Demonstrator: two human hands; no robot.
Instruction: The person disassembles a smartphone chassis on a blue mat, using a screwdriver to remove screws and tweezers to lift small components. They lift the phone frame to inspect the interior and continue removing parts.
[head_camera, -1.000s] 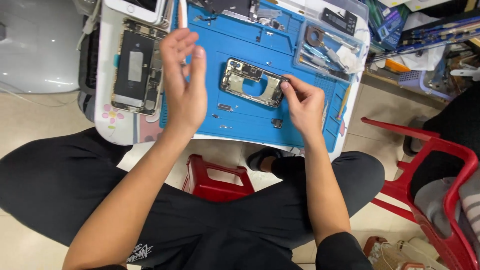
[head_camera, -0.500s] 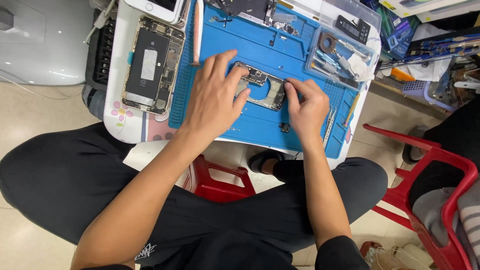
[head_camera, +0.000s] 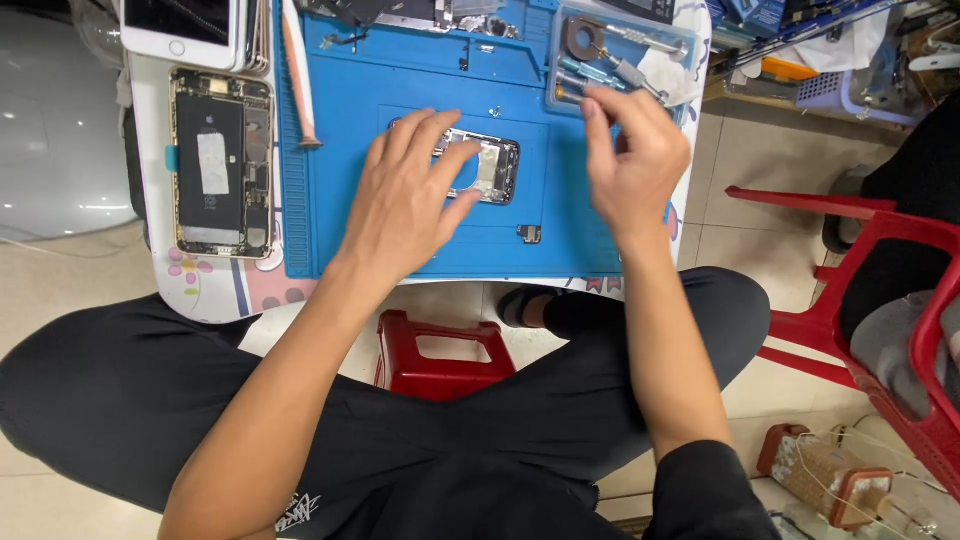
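Left hand (head_camera: 405, 205) flat, fingers spread, pressing on small metal phone part (head_camera: 482, 165) at centre of blue repair mat (head_camera: 340, 230) on worktop (head_camera: 215, 290). Right hand (head_camera: 635, 165) raised at 3 o'clock of that part, fingertips (head_camera: 597, 105) drawn together beside clear tool tray (head_camera: 625, 55); whether anything is pinched cannot be told. Opened phone (head_camera: 220, 165) lying at 9 o'clock, off the mat. Small dark component (head_camera: 529, 234) at 5 o'clock of the part. Red stool (head_camera: 440, 355) beneath worktop edge.
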